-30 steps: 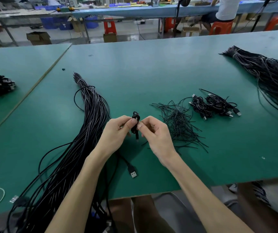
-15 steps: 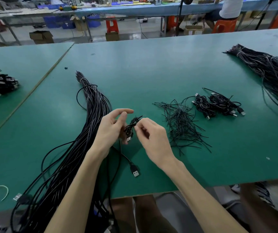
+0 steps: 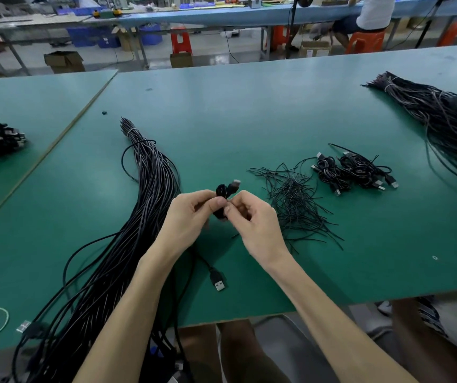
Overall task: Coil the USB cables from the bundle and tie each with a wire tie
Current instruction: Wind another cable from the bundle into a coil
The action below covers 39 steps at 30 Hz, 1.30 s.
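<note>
Head view: a small coil (image 3: 223, 190) is pinched by the curled fingers of the left hand (image 3: 191, 217) and right hand (image 3: 252, 225) above the table (image 3: 249, 111). The bundle (image 3: 150, 189) is laid just left of them; ties (image 3: 293, 200) and tied cables (image 3: 354, 170) are spread to the right.

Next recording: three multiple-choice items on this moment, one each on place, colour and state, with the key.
1. Where does the pile of loose wire ties lie? A. just right of the right hand B. in a box C. on the floor
2. The table top is: A. white B. green C. red
3. The small coiled cable is: A. flat on the table B. held by left hand and right hand C. dangling off the edge
Key: A, the ties spread beside that hand; B, green surface throughout; B, both hands pinch it.
</note>
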Motion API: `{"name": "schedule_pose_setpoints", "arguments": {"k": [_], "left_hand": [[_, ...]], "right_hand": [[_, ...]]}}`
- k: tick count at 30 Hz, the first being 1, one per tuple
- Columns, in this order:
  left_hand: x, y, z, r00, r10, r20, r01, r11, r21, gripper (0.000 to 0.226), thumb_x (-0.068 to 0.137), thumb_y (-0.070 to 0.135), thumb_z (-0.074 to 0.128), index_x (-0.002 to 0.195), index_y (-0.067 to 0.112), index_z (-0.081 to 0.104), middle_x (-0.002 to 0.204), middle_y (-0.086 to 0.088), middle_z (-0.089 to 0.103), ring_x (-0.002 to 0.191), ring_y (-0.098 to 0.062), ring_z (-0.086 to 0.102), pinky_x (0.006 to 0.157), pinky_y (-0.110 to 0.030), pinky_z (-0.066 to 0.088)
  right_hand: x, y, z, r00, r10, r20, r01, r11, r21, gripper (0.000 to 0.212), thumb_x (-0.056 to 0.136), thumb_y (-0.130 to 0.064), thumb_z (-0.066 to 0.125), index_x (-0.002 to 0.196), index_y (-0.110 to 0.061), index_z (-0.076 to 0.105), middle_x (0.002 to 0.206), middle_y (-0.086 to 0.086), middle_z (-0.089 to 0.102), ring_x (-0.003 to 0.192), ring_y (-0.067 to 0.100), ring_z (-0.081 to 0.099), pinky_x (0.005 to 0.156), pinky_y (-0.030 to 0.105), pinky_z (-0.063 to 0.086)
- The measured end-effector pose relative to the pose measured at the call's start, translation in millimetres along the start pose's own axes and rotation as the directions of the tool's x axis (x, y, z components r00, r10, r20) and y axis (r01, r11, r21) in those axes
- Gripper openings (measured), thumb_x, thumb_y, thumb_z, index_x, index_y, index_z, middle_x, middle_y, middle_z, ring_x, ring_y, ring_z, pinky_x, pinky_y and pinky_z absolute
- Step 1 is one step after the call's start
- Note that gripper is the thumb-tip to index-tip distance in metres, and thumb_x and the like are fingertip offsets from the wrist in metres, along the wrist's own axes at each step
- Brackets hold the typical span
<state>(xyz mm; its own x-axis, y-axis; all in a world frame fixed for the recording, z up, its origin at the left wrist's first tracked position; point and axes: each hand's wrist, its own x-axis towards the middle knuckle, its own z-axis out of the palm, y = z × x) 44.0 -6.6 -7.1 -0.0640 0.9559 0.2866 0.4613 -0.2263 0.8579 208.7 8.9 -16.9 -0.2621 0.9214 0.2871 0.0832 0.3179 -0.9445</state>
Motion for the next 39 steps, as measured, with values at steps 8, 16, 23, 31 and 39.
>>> {"name": "schedule_pose_setpoints", "arguments": {"k": [8,16,23,31,39], "left_hand": [[0.1,0.5,-5.8,0.930,-0.347,0.122,0.367,0.894,-0.257,0.027,0.096,0.037,0.070,0.088,0.011,0.074,0.057,-0.004,0.057,0.042,-0.015,0.043,0.037,-0.020,0.029],[-1.0,4.9,-7.1,0.971,-0.233,0.054,0.236,0.894,-0.380,0.041,0.108,0.045,0.043,0.116,0.022,0.075,0.086,-0.016,0.069,0.063,-0.022,0.063,0.048,-0.026,0.043],[0.0,4.3,-4.4,0.991,0.054,0.125,-0.034,0.987,-0.156,0.057,0.090,-0.027,0.047,0.131,0.008,0.067,0.132,-0.006,0.069,0.124,-0.023,0.064,0.103,-0.040,0.054],[-1.0,6.5,0.0,0.999,-0.041,0.019,0.043,0.989,-0.139,0.013,0.094,0.019,0.069,0.088,0.014,0.079,0.079,-0.002,0.076,0.073,-0.011,0.065,0.067,-0.034,0.058],[-3.0,7.8,-4.3,0.966,-0.255,0.038,0.257,0.941,-0.221,0.053,0.097,0.044,0.068,0.058,0.008,0.061,0.054,-0.011,0.057,0.039,-0.026,0.052,0.038,-0.025,0.036]], "right_hand": [[-5.5,-2.9,8.3,0.971,-0.211,0.110,0.235,0.919,-0.316,0.024,0.099,-0.006,0.060,0.079,-0.014,0.049,0.074,-0.016,0.046,0.065,0.005,0.042,0.065,0.015,0.032],[-1.2,-2.0,1.5,0.999,-0.051,-0.002,0.050,0.994,-0.099,0.023,0.101,-0.014,0.062,0.079,-0.009,0.059,0.063,-0.013,0.051,0.059,0.005,0.041,0.060,0.019,0.034],[1.6,0.2,-2.5,0.996,0.085,-0.005,-0.084,0.991,0.101,0.020,0.101,-0.014,0.063,0.083,-0.007,0.065,0.067,-0.011,0.057,0.065,0.007,0.047,0.065,0.022,0.040],[-0.6,0.7,-2.4,0.998,0.067,0.011,-0.068,0.996,0.050,0.019,0.100,-0.019,0.066,0.084,-0.008,0.065,0.075,0.005,0.066,0.070,0.009,0.053,0.069,0.034,0.047],[-4.8,-4.9,3.8,0.991,-0.117,0.067,0.129,0.968,-0.217,0.027,0.100,-0.008,0.060,0.077,-0.009,0.047,0.064,-0.011,0.041,0.059,0.010,0.034,0.058,0.021,0.031]]}}
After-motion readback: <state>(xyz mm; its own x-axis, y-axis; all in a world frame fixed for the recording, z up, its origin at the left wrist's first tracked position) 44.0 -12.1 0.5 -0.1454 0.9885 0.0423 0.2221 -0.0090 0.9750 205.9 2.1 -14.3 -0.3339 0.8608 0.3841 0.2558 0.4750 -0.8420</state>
